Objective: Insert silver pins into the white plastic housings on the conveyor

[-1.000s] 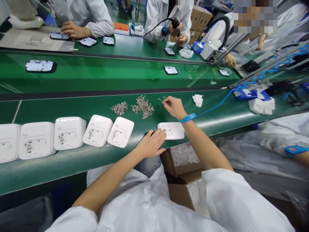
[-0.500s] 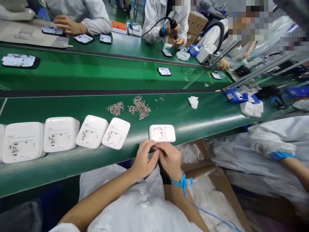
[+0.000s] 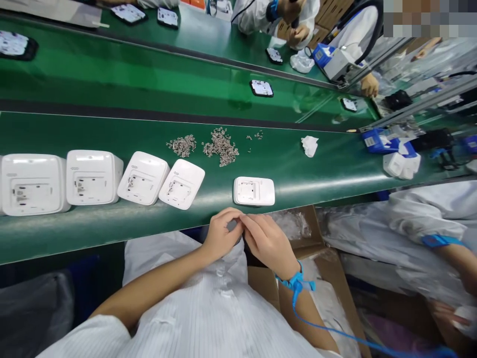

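My left hand [image 3: 223, 232] and my right hand [image 3: 269, 241] meet at their fingertips in front of the bench edge. Both are pinched together; whatever sits between the fingers is hidden or too small to name. A blue wrist strap [image 3: 296, 283] with a cord circles my right wrist. Just beyond my fingers, a white plastic housing [image 3: 264, 191] with a recessed panel lies flat on the green bench [image 3: 208, 199]. Farther back are piles of small metal pieces [image 3: 222, 146], with a smaller heap [image 3: 182, 145] to the left.
Several white housings [image 3: 93, 179] stand in a row on the left. A crumpled white tissue [image 3: 309, 145] lies at the back. Beyond runs a green conveyor [image 3: 167, 74] carrying dark-framed units [image 3: 262, 88]. Open cardboard boxes [image 3: 313, 223] sit below right. Co-workers are across and to the right.
The view has tilted down and turned slightly, so the bench things sit higher in it. My hands stay together at the fingertips. Across the conveyor, the co-worker's hand at left has mostly left view.
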A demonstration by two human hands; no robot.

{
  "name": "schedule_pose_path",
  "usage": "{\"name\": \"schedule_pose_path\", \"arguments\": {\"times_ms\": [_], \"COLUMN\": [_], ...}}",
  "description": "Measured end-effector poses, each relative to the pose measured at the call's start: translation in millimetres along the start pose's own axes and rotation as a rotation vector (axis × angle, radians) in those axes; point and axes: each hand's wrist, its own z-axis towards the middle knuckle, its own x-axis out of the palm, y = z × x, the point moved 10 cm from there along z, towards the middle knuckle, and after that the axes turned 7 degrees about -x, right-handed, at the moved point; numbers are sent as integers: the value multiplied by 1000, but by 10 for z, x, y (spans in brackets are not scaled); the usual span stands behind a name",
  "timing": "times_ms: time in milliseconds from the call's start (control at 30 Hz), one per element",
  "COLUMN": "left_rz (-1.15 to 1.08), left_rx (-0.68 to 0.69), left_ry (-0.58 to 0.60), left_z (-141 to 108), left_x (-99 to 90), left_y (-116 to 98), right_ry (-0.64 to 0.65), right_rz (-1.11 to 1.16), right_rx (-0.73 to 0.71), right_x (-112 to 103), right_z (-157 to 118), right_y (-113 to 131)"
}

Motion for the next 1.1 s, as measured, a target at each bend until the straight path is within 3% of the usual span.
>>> {"name": "schedule_pose_path", "arguments": {"times_ms": [100, 267, 433, 533, 633, 800, 933, 1100], "left_rz": [7, 81, 201, 332, 546, 873, 1000, 1059], "left_rx": [59, 179, 321, 421, 464, 504, 504, 481], "left_ry": [-12, 37, 83, 76, 55, 188, 266, 297], "left_z": [41, 50, -10, 48, 231, 425, 393, 374], "left_x": [-32, -17, 29, 63, 155, 457, 558, 567], "left_y": [-62, -181, -302, -315, -220, -7, 66, 95], "right_ry": [-87, -367, -474, -427, -321, -83, -20, 9], "right_rz": [45, 206, 274, 256, 138, -96, -86, -73], "right_rx": [102, 335, 346, 292, 229, 58, -59, -50], "right_x": [-3, -30, -129, -175, -142, 162, 343, 418], "right_z": [-51, -251, -330, -265, -107, 251, 355, 284], "right_y": [-62, -200, -184, -366, -764, -1335, -1391, -1362]}}
